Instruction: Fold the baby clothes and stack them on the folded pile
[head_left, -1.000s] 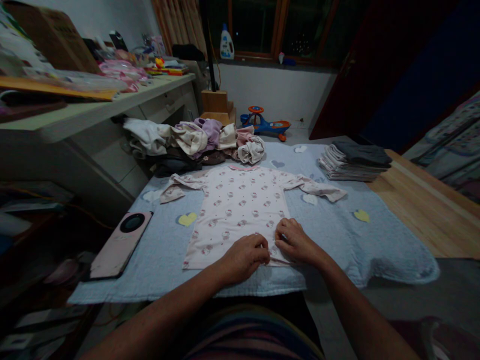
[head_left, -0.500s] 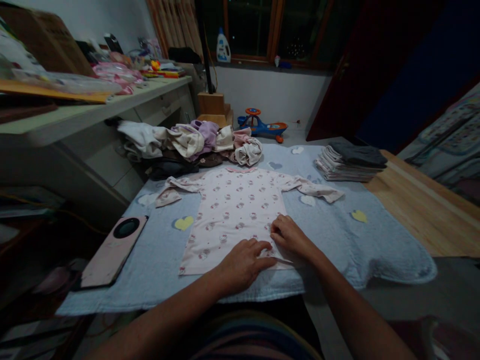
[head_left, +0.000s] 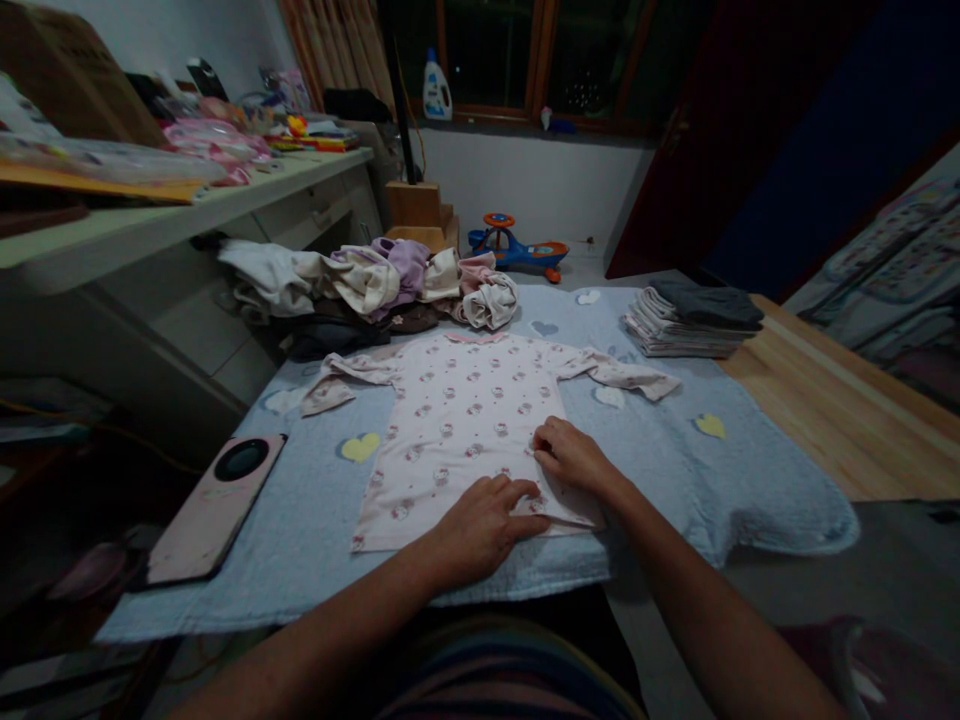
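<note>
A long-sleeved white shirt (head_left: 450, 420) with a small cartoon print and a pink collar lies spread flat, collar away from me and both sleeves out to the sides. My left hand (head_left: 484, 525) rests on its bottom hem, right of the middle, with thumb and forefinger apart. Just above and to the right, my right hand (head_left: 570, 452) has its fingers pinched together on the shirt's front near the right side seam. Between and below the hands the hem lifts slightly, its two layers parted. The right hand's fingertips are partly hidden.
Under the shirt is a light blue quilted cover (head_left: 660, 460) with heart shapes. A phone (head_left: 214, 515) lies at left. Crumpled clothes (head_left: 375, 280) are heaped behind, and a folded stack of clothes (head_left: 686, 320) stands back right. A cluttered desk (head_left: 300, 178) borders the left.
The whole view has shifted slightly. Both hands keep nearly the same places on the shirt, which stays spread as before.
</note>
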